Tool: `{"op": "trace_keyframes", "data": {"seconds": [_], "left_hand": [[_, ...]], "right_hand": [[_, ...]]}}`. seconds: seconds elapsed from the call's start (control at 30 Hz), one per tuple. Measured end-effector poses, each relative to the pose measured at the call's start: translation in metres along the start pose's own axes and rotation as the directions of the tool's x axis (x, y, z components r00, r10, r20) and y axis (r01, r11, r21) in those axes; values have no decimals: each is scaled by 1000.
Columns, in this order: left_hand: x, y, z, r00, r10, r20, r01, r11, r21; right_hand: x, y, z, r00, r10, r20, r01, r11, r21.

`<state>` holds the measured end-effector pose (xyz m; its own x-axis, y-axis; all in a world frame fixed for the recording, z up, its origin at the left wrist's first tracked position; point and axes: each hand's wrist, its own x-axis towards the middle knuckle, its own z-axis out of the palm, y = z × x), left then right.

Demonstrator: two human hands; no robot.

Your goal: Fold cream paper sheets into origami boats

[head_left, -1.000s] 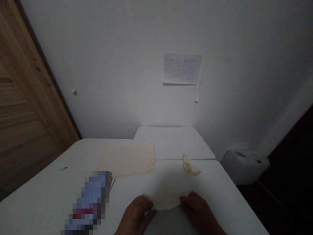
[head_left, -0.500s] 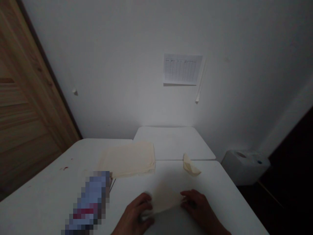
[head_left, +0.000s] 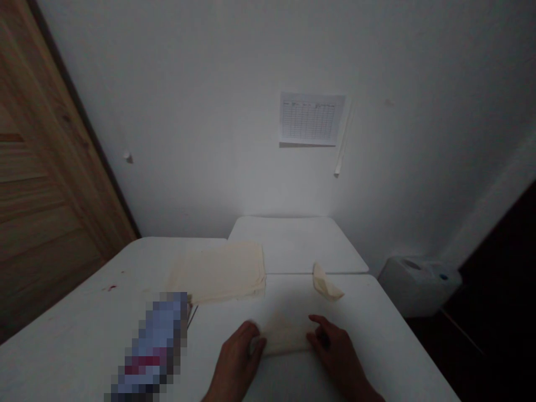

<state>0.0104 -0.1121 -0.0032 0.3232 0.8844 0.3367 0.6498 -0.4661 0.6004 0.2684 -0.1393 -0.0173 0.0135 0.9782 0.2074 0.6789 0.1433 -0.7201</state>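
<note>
A thin cream sheet [head_left: 287, 339] lies on the white table in front of me, its near edge folded over into a narrow strip. My left hand [head_left: 243, 349] is closed at the strip's left end, thumb along the near side. At the right end, my right hand [head_left: 330, 343] presses its thumb against the strip while the index finger is stretched out above it. The other right fingers are curled and partly hidden. Beyond my hands, a stack of similar cream sheets [head_left: 224, 272] lies flat at the left, and a small folded cream piece [head_left: 325, 283] rests at the right.
A pixelated blue item [head_left: 157, 340] lies left of my hands. The white table [head_left: 301, 245] has joined panels and reaches the wall, where a printed sheet [head_left: 312, 119] hangs. Right of the table stands a pale box-like container [head_left: 419, 287]. A wooden door [head_left: 50, 167] is at the left.
The sheet's near edge has been turned over and lowered into a flatter, straighter strip. Both hands have shifted slightly, and my right index finger has lifted away from the thumb.
</note>
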Motion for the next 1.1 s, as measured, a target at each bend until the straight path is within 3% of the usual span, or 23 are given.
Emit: {"op": "trace_keyframes", "data": {"seconds": [0.3, 0.5, 0.6, 0.67, 0.73, 1.1], "left_hand": [[1, 3, 1, 998, 18, 59, -23, 995, 93], [0, 1, 5, 997, 5, 80, -17, 989, 148], [-1, 0, 7, 997, 6, 76, -18, 986, 163], [-2, -2, 8, 997, 15, 72, -27, 986, 167], [-3, -3, 9, 997, 29, 70, -41, 985, 168], [-5, -7, 12, 993, 114, -16, -111, 985, 132]], "right_hand": [[-3, -3, 9, 994, -69, -79, 54, 982, -181], [-10, -9, 14, 936, -308, -168, 205, 869, -451], [-16, -20, 19, 879, -471, -77, 370, 775, -513], [-18, -28, 25, 828, -560, 17, 501, 728, -468], [-19, -34, 29, 810, -577, 106, 566, 722, -397], [-18, -32, 26, 814, -560, 154, 573, 731, -371]]}}
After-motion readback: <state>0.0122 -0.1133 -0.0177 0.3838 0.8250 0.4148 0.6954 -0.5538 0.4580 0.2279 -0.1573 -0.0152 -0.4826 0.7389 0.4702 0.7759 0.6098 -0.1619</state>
